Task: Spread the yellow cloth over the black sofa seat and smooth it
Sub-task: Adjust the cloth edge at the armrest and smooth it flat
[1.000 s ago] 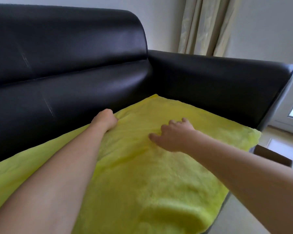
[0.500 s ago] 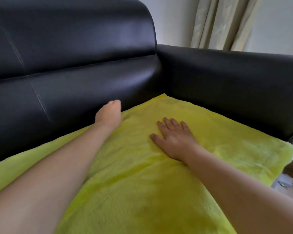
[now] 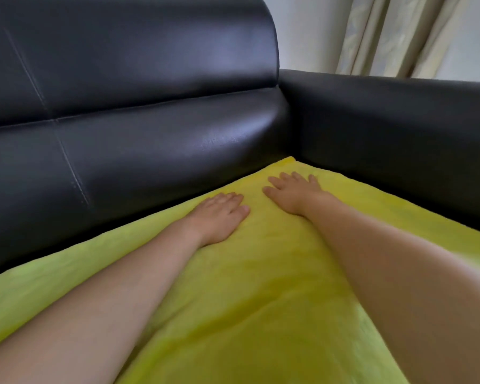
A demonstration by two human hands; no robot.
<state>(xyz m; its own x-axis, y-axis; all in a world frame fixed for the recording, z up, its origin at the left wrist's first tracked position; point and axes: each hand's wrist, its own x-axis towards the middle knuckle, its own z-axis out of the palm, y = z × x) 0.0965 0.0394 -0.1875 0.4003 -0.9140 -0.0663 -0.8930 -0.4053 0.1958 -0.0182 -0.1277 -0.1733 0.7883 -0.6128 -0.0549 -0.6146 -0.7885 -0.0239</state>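
Note:
The yellow cloth (image 3: 261,300) lies spread over the seat of the black sofa (image 3: 150,151), reaching into the back right corner where the backrest meets the armrest. My left hand (image 3: 219,217) lies flat on the cloth with straight fingers, close to the backrest. My right hand (image 3: 293,194) presses flat on the cloth a little further on, near the corner, fingers spread. Faint creases run across the cloth between my forearms. The seat itself is hidden under the cloth.
The sofa's armrest (image 3: 399,126) runs along the right side and the tall backrest (image 3: 122,65) along the left. Behind the sofa are a pale wall and a beige curtain (image 3: 385,34).
Both hands have slid forward over the cloth toward the back corner. The left hand, curled at the backrest before, now lies flat. My view has moved closer to the sofa.

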